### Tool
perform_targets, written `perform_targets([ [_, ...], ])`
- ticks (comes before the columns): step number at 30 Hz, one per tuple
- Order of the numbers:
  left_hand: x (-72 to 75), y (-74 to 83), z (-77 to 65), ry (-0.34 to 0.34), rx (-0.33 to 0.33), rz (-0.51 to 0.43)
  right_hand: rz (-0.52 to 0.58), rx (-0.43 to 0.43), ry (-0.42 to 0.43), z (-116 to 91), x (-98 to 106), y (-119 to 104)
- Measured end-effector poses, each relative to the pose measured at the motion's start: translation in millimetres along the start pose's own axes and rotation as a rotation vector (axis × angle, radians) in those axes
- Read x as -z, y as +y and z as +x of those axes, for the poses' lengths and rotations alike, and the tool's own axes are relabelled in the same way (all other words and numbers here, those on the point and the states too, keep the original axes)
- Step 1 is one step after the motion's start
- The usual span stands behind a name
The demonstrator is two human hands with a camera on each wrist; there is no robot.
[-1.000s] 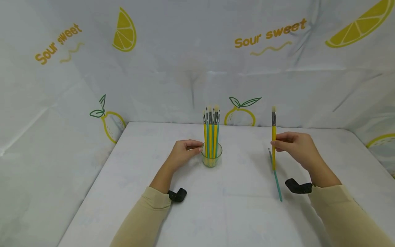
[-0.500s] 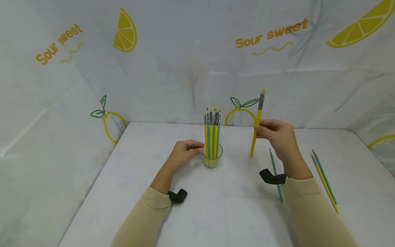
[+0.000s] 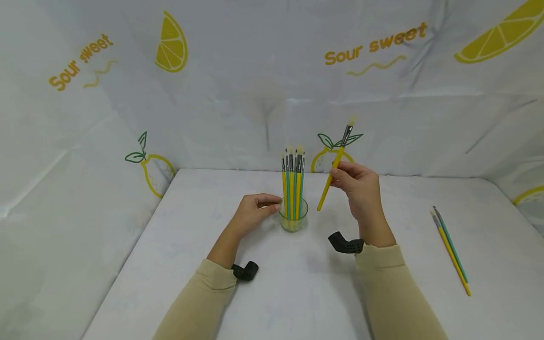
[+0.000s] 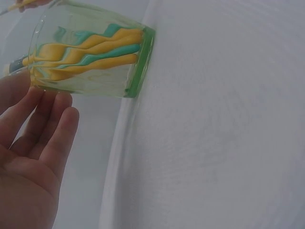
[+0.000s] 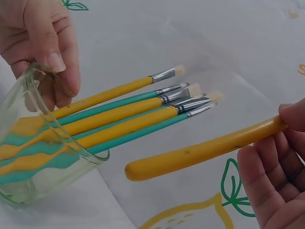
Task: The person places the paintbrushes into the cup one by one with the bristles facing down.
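Observation:
A clear greenish glass stands upright on the white table, with several yellow and teal paintbrushes leaning inside, bristles up. At its left rim my left hand pinches the glass between thumb and fingers; the right wrist view shows the thumb over the rim. Right of the glass, my right hand pinches a yellow paintbrush by its handle, in the air. This brush tilts, bristles up and to the right, its handle end pointing toward the glass but apart from it.
Two more paintbrushes, one yellow and one teal, lie side by side on the table at the right. A white cloth printed with lemons hangs behind the table.
My right hand has carried the yellow paintbrush left and upward toward the glass, tilting it. The teal brush beneath it is now hidden behind my right arm. My left hand stays at the glass.

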State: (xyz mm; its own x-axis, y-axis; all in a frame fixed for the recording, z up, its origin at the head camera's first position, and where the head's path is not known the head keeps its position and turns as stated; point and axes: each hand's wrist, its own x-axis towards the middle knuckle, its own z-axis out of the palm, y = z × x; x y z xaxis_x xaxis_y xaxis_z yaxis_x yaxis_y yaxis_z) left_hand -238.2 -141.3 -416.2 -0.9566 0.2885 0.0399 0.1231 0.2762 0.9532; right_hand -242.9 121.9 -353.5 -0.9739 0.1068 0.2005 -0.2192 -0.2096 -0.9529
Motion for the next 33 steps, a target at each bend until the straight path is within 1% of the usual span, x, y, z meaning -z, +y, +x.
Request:
perform_targets([
  [1,-1.1,-3.9,2.2,0.007,-0.004,-0.001,-0.009,0.007,0.0,0.2,-1.3,1.7],
  [4,-2.1,-4.2,3.8,0.005,0.004,-0.002,-0.021,0.031,-0.004,0.4,-5.0,5.7],
  [11,-0.9,-6.2,3.3,0.006,-0.029,0.035,-0.018,0.073,-0.017,-2.3,-17.5,13.2],
  [14,-1.0,-8.5,4.6,0.004,-0.036,0.023,-0.061,0.086,-0.017,-2.2,-23.1,16.5],
  [18,-0.6,-9.5,5.2,0.004,-0.031,0.016,-0.139,0.08,-0.028,-0.7,-30.1,24.0],
  [21,0.1,-8.0,4.3,0.005,-0.027,0.02,-0.192,0.054,-0.038,-0.9,-33.0,30.0],
  [26,0.3,-8.0,2.9,0.017,-0.04,0.03,-0.285,0.032,-0.054,-1.5,-34.8,40.5],
  [29,0.1,-8.5,3.1,0.021,-0.054,0.033,-0.32,0.033,-0.058,-1.9,-34.5,44.2],
  [33,0.2,-8.2,4.2,0.014,-0.07,0.039,-0.332,0.024,-0.062,-2.2,-33.2,45.5],
])
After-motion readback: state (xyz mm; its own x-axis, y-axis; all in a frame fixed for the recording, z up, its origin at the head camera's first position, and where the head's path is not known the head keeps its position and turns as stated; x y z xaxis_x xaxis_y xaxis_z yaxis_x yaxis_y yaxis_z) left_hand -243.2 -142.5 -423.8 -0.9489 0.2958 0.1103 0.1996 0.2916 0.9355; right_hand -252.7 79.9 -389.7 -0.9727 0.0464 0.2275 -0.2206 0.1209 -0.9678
